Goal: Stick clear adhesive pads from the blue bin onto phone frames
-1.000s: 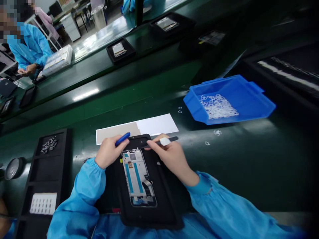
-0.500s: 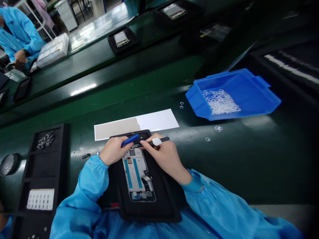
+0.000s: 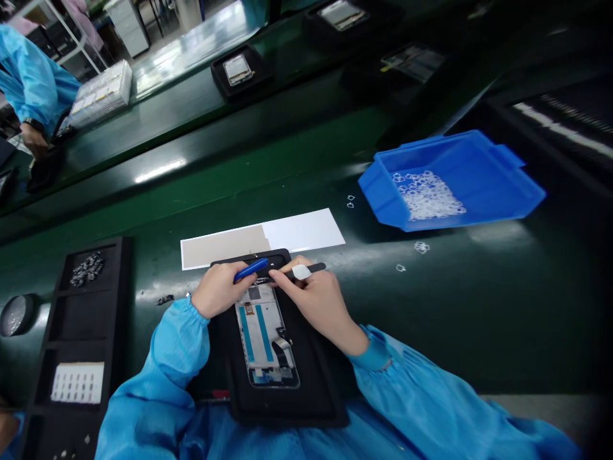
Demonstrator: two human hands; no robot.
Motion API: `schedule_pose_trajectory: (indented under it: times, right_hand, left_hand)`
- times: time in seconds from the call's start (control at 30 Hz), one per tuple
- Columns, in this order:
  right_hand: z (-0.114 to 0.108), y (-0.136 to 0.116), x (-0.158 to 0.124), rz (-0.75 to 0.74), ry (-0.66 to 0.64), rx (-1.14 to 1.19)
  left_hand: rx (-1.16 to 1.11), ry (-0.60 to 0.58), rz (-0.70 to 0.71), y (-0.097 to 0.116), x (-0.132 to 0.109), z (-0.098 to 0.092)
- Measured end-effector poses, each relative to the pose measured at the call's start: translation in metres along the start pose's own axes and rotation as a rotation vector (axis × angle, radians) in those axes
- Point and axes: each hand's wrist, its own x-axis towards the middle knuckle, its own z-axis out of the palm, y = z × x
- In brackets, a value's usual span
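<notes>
An opened phone body [image 3: 263,338] with two teal strips lies in a black tray [image 3: 316,390] in front of me. My left hand [image 3: 221,289] is closed around a blue pen-like tool [image 3: 251,269] at the phone's upper left. At its upper right, my right hand [image 3: 318,297] grips dark tweezers with a white sleeve [image 3: 302,272]. Their tips point toward the phone's top edge, where my fingers hide the contact. A white and beige card [image 3: 306,231] lies beyond the tray.
A blue bin [image 3: 498,185] of small white rings stands at the right, with loose rings beside it. A compartmented black tray [image 3: 71,316] and a round dish [image 3: 16,316] sit left. Across the bench are phone trays [image 3: 239,70] and a person's sleeve [image 3: 33,70].
The other person's hand has moved down onto a black tray at the far left. My two hands and their tools look the same; the view has shifted slightly.
</notes>
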Motion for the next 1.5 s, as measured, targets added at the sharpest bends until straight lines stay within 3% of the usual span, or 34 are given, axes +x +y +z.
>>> schedule_pose_trajectory:
  times: [0.43,0.9,1.23,1.5]
  right_hand:
    - [0.001,0.002,0.0,0.008,-0.014,-0.028]
    - [-0.003,-0.002,0.0,-0.073,0.001,0.029]
    - [-0.001,-0.003,-0.001,-0.255,0.072,-0.08]
    - [-0.001,-0.003,-0.003,-0.231,0.055,-0.038]
  left_hand:
    - [0.042,0.005,0.002,0.002,0.0,0.0]
    - [0.278,0.021,-0.084,0.014,-0.003,0.004]
    - [0.294,0.015,-0.091,0.013,-0.003,0.003]
    - [0.283,0.02,-0.09,0.014,-0.003,0.003]
